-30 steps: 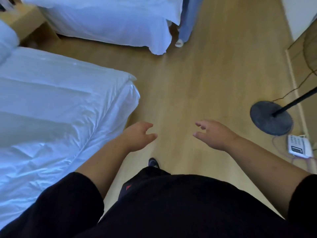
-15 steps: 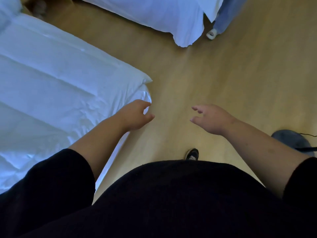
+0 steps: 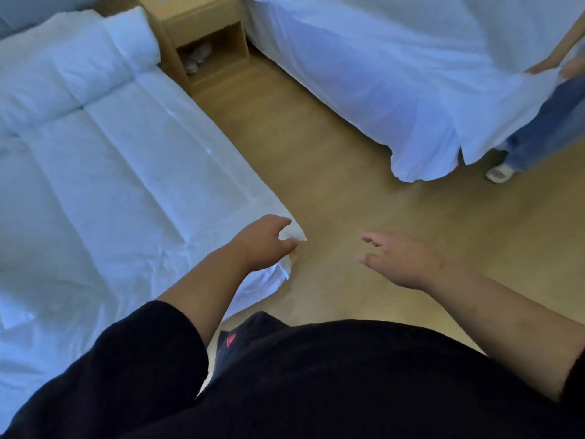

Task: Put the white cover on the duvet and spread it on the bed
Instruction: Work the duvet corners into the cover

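Left hand (image 3: 264, 240), fingers loosely spread, reaches the near corner of the white-covered duvet (image 3: 104, 185) filling the frame's left. Right hand (image 3: 400, 259) hovers empty, fingers relaxed, over the floor (image 3: 332, 172).

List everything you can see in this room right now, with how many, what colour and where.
duvet: one, white, spread on the near bed at left
pillow: one, white, head of the near bed
nightstand: one, light wood, between the beds
second bed: one, white, upper right
other person: one, blue jeans, holding that bed's sheet
floor: tan wood, centre
left hand: at the duvet's corner
right hand: open, over the floor
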### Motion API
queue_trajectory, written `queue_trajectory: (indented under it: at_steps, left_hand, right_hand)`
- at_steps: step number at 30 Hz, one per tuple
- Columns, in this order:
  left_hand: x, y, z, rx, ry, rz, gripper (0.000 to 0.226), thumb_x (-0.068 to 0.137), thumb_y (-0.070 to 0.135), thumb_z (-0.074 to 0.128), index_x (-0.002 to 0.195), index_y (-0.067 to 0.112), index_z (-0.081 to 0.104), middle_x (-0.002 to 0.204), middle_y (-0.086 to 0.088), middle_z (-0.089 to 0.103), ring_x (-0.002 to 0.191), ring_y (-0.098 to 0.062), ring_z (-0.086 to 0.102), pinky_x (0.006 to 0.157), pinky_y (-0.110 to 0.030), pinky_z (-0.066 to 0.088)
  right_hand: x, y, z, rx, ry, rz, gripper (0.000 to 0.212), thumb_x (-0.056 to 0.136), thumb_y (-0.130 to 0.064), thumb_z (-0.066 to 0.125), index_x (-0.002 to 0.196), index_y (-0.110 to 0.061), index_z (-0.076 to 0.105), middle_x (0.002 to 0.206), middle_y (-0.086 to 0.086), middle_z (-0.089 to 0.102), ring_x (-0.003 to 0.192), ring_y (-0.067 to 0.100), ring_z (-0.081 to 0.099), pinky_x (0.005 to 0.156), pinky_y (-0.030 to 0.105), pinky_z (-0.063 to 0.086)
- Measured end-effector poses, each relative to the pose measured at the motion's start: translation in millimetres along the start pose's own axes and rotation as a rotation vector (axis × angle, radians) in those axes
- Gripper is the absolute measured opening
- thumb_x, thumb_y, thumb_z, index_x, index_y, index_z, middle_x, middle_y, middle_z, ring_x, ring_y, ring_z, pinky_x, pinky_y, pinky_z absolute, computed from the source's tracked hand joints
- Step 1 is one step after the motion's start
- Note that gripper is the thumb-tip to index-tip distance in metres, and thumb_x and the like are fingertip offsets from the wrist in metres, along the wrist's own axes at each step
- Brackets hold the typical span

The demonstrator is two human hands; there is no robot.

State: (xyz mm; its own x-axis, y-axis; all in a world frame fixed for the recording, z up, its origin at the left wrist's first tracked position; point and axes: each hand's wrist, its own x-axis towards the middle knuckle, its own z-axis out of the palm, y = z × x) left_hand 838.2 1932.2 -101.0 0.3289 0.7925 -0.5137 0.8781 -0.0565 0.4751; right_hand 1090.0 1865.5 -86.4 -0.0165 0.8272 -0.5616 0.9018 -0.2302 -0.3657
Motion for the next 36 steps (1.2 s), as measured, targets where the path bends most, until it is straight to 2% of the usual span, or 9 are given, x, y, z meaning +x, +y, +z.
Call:
queue_trajectory:
  at_steps: [5, 11, 16, 18, 20, 24, 28, 36]
  left_hand:
    - [45.8, -4.5, -20.6, -0.122, 0.08, -0.143, 0.061, 0.098, 0.044, 0.054, 0.152, 0.021, 0.037, 0.155, 0.0, 0.038, 0.135, -0.017, 0.045, 0.11, -0.033, 0.034]
    - [128.7, -25.4, -53.6, -0.176, 0.113, -0.244, 0.06, 0.099, 0.042, 0.052, 0.152, 0.018, 0.036, 0.156, -0.002, 0.037, 0.139, -0.019, 0.04, 0.112, -0.033, 0.031]
    - [206.3, -28.8, -113.0, -0.164, 0.108, -0.247, 0.055, 0.101, 0.038, 0.051, 0.15, 0.018, 0.04, 0.153, -0.002, 0.04, 0.135, -0.019, 0.044, 0.103, -0.026, 0.033]
    - [233.4, -30.3, -138.8, -0.164, 0.12, -0.26, 0.056, 0.1, 0.04, 0.051, 0.15, 0.018, 0.039, 0.154, -0.002, 0.039, 0.136, -0.019, 0.043, 0.106, -0.029, 0.034]
    - [257.6, -33.9, -158.8, -0.172, 0.135, -0.29, 0.059, 0.099, 0.043, 0.051, 0.151, 0.018, 0.037, 0.155, -0.001, 0.037, 0.137, -0.018, 0.042, 0.109, -0.033, 0.035]
    - [302.7, -37.8, -187.7, -0.212, 0.135, -0.359, 0.062, 0.099, 0.044, 0.052, 0.153, 0.018, 0.035, 0.156, 0.0, 0.034, 0.137, -0.018, 0.042, 0.11, -0.032, 0.034]
    - [353.1, -37.6, -222.2, -0.272, 0.171, -0.462, 0.062, 0.099, 0.044, 0.053, 0.153, 0.021, 0.035, 0.157, 0.002, 0.034, 0.135, -0.017, 0.045, 0.109, -0.032, 0.034]
    - [468.6, -12.7, -336.4, -0.368, 0.354, -0.617, 0.062, 0.097, 0.046, 0.055, 0.151, 0.023, 0.037, 0.155, 0.002, 0.037, 0.136, -0.018, 0.044, 0.109, -0.034, 0.037]
  right_hand:
    - [80.8, -15.0, -58.7, -0.057, -0.097, -0.118, 0.056, 0.101, -0.041, 0.052, 0.153, -0.026, 0.037, 0.154, -0.002, 0.042, 0.136, 0.018, 0.044, 0.094, 0.025, 0.032]
    - [211.1, -40.0, -103.1, -0.151, -0.174, -0.198, 0.056, 0.102, -0.042, 0.052, 0.153, -0.026, 0.037, 0.154, 0.0, 0.043, 0.136, 0.021, 0.045, 0.092, 0.026, 0.032]
    - [309.7, -65.7, -149.7, -0.197, -0.207, -0.221, 0.056, 0.101, -0.043, 0.052, 0.153, -0.027, 0.038, 0.153, 0.0, 0.044, 0.137, 0.022, 0.045, 0.103, 0.033, 0.036]
    - [340.7, -76.2, -171.3, -0.188, -0.215, -0.235, 0.057, 0.1, -0.043, 0.053, 0.153, -0.026, 0.038, 0.153, 0.0, 0.045, 0.138, 0.022, 0.044, 0.107, 0.037, 0.036]
    - [371.0, -86.5, -191.4, -0.193, -0.238, -0.263, 0.057, 0.101, -0.042, 0.053, 0.153, -0.025, 0.038, 0.153, 0.002, 0.044, 0.138, 0.022, 0.044, 0.107, 0.036, 0.036]
    - [434.1, -106.7, -230.0, -0.212, -0.253, -0.319, 0.057, 0.101, -0.04, 0.054, 0.153, -0.022, 0.038, 0.154, 0.003, 0.043, 0.139, 0.022, 0.043, 0.103, 0.032, 0.035]
    - [510.5, -127.5, -269.1, -0.241, -0.278, -0.415, 0.058, 0.101, -0.039, 0.054, 0.153, -0.02, 0.038, 0.154, 0.003, 0.042, 0.14, 0.021, 0.042, 0.108, 0.033, 0.034]
    - [671.0, -188.6, -386.9, -0.391, -0.262, -0.653, 0.061, 0.1, -0.042, 0.053, 0.153, -0.019, 0.037, 0.157, 0.004, 0.039, 0.141, 0.022, 0.04, 0.113, 0.036, 0.036]
